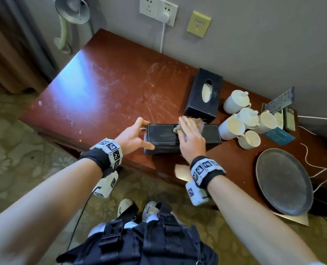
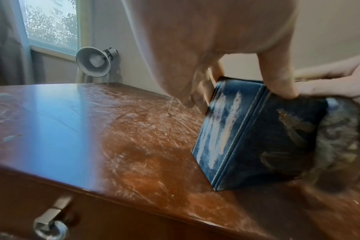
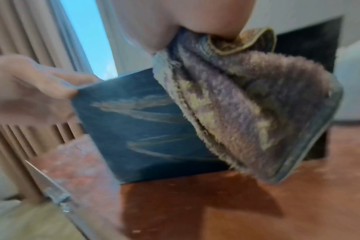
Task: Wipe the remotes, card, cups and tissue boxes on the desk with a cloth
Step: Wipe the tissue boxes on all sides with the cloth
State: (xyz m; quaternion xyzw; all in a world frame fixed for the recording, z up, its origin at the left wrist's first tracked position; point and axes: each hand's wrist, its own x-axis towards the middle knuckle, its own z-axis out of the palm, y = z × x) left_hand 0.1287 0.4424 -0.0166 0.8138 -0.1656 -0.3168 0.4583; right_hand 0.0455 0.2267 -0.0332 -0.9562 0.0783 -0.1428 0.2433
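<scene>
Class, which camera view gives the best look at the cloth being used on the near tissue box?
The right wrist view: the cloth fills the frame, showing its fuzzy pile and hemmed edge. In the head view, the right hand covers most of it. The left wrist view catches only a blurred dark edge.

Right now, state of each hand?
Left hand: holds the end of the near black tissue box between thumb and fingers.
Right hand: fingers fairly straight, pressing the cloth on the box top.
</scene>
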